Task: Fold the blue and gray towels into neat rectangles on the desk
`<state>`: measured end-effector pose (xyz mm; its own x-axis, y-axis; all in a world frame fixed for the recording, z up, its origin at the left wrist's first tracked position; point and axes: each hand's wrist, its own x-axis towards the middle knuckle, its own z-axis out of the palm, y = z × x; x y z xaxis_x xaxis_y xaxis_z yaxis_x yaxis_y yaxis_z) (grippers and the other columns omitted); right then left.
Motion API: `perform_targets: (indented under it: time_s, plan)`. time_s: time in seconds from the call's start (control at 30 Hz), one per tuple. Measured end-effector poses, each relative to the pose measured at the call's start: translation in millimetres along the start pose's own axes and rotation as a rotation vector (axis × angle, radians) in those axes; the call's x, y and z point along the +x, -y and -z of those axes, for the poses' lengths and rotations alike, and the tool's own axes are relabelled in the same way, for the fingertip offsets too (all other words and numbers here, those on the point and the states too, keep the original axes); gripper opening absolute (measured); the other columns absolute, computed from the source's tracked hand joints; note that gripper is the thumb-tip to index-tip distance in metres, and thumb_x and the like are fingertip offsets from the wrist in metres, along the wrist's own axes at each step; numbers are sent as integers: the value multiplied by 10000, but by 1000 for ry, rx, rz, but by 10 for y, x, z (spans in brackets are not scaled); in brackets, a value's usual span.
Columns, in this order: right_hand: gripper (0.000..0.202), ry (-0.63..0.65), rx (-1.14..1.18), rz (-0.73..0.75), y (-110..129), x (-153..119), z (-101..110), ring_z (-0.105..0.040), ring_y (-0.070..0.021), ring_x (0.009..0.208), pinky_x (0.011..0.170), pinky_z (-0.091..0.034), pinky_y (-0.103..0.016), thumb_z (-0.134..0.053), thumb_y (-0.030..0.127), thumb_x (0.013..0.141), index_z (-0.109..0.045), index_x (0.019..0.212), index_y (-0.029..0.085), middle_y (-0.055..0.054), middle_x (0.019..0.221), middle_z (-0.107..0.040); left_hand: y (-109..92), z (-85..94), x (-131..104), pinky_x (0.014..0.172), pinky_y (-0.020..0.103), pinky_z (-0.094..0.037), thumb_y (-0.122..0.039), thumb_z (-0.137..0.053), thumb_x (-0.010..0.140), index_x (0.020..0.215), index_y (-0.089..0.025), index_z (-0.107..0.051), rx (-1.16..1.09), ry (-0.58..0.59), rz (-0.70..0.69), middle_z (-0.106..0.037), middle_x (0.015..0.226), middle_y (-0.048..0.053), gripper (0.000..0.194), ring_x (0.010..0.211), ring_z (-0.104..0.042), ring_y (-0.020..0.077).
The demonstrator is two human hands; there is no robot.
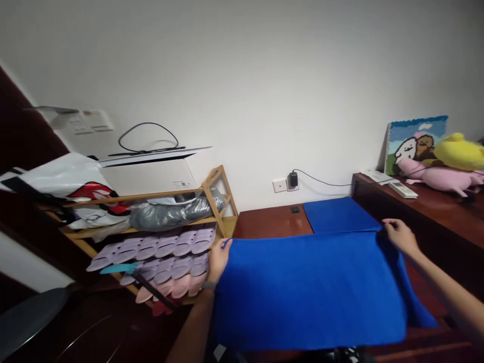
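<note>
A blue cloth [310, 287] is stretched out between my two hands over the reddish-brown desk. My left hand [219, 259], with a grey band at the wrist, pinches its far left corner. At the far right corner, my right hand [401, 236] grips the edge between thumb and fingers. The cloth's near part hangs toward me, and its right side falls in a loose fold. Behind it, a second blue cloth [340, 214] lies flat and folded against the wall.
On the left stands a wooden rack [223, 222] with several rows of lilac and pink slippers [181, 244], a white box [151, 176] on top. A raised ledge at right bears a remote [403, 189], plush toys [438, 176] and a picture [412, 141]. A black charger [293, 179] is plugged into the wall.
</note>
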<state>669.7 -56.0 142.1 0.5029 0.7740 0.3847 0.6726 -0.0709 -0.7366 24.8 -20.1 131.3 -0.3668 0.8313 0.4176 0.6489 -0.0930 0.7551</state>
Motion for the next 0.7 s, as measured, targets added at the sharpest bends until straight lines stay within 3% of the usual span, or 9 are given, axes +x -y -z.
perform_targets:
  time_s: [0.13, 0.2, 0.27, 0.4, 0.57, 0.7]
  plan:
    - [343, 99, -65, -162, -325, -3, -746, -724, -294, 710, 735, -555, -433, -470, 364, 820, -677, 1045, 208, -130, 846, -769, 375, -568, -31, 799, 381, -572, -306, -633, 844, 851, -216, -717, 103, 97, 17, -791, 836, 102, 124, 876, -766, 311]
    - [414, 138, -80, -160, -463, -120, -976, -742, -302, 786, 795, -569, -441, -486, 390, 821, -666, 1148, 210, -129, 936, -785, 526, -712, -75, 794, 373, -571, -271, -585, 871, 905, -223, -717, 149, 129, 2, -791, 856, 92, 145, 872, -762, 297]
    - [483, 186, -117, -63, -611, -304, -1074, -747, -314, 959, 907, -567, -453, -490, 449, 850, -644, 1244, 215, -136, 1091, -780, 648, -782, -103, 843, 381, -569, -249, -522, 903, 961, -226, -714, 188, 148, -24, -793, 941, 97, 202, 926, -755, 289]
    - [526, 232, -288, 246, -935, -775, -932, -634, -348, 1269, 1128, -460, -530, -418, 565, 927, -671, 1242, 228, -147, 1367, -679, 740, -810, -105, 980, 416, -537, -218, -439, 937, 1081, -202, -705, 243, 156, -70, -760, 1117, 132, 303, 1078, -715, 297]
    - [622, 242, -408, 292, -1313, -1250, -594, -538, -370, 1405, 1177, -418, -581, -385, 656, 913, -672, 1305, 267, -114, 1481, -621, 599, -717, -328, 1098, 472, -471, -259, -413, 985, 1276, -172, -667, 342, 120, -237, -681, 1301, 175, 395, 1253, -627, 329]
    - [661, 329, -445, 258, -1494, -1479, -452, -478, -356, 1459, 1179, -414, -591, -350, 659, 916, -628, 1413, 325, -71, 1537, -582, 581, -544, -933, 1141, 466, -465, -398, -426, 1036, 1377, -233, -656, 425, 382, -461, -653, 1435, 114, 444, 1342, -597, 304]
